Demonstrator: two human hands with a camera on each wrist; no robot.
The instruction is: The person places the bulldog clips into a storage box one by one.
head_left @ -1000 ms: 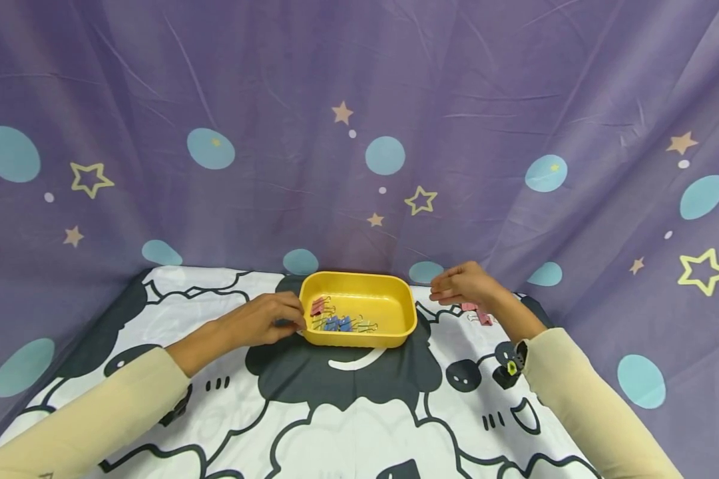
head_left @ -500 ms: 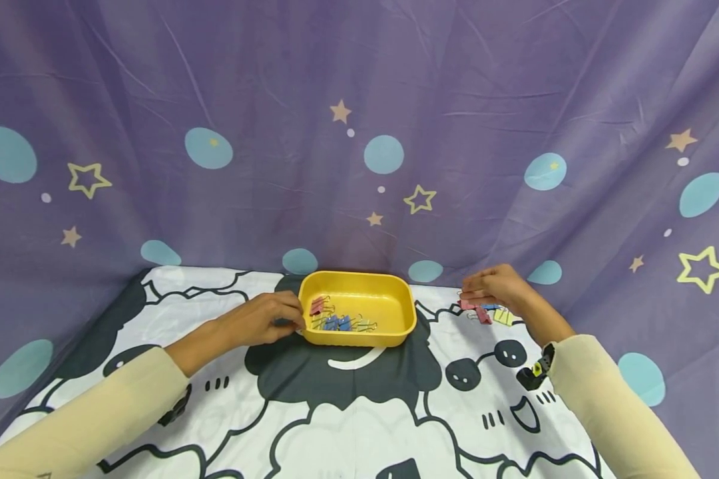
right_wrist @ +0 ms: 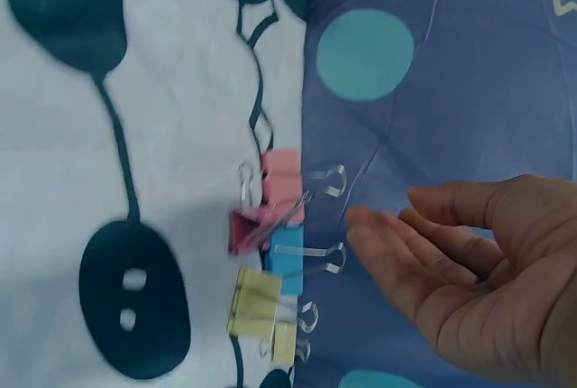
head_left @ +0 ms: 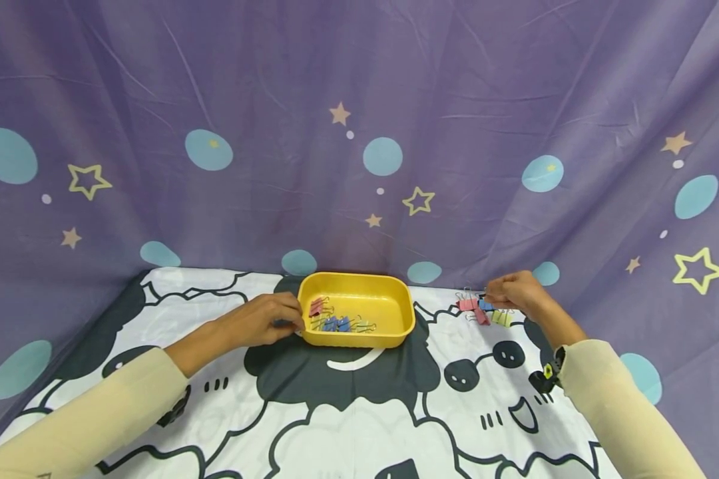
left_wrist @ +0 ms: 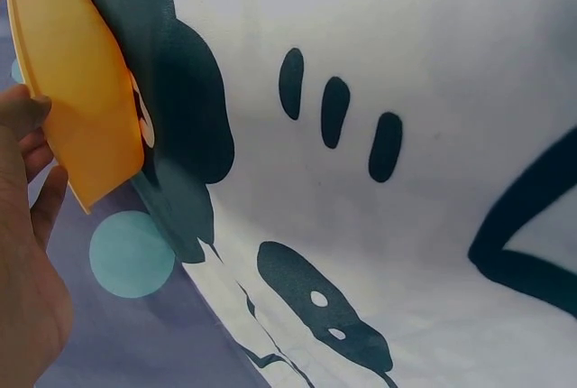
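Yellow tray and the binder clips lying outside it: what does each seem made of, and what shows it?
Yellow tray: probably plastic, smooth, slightly glossy, with even colour and soft highlights.
Binder clips: bodies possibly painted metal, given flat, even colour; handles likely bare metal wire, thin, silvery, shiny.

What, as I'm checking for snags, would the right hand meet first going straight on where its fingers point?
Likely the blue clip or the pink clip beside it; depth between them and the right hand is unclear.
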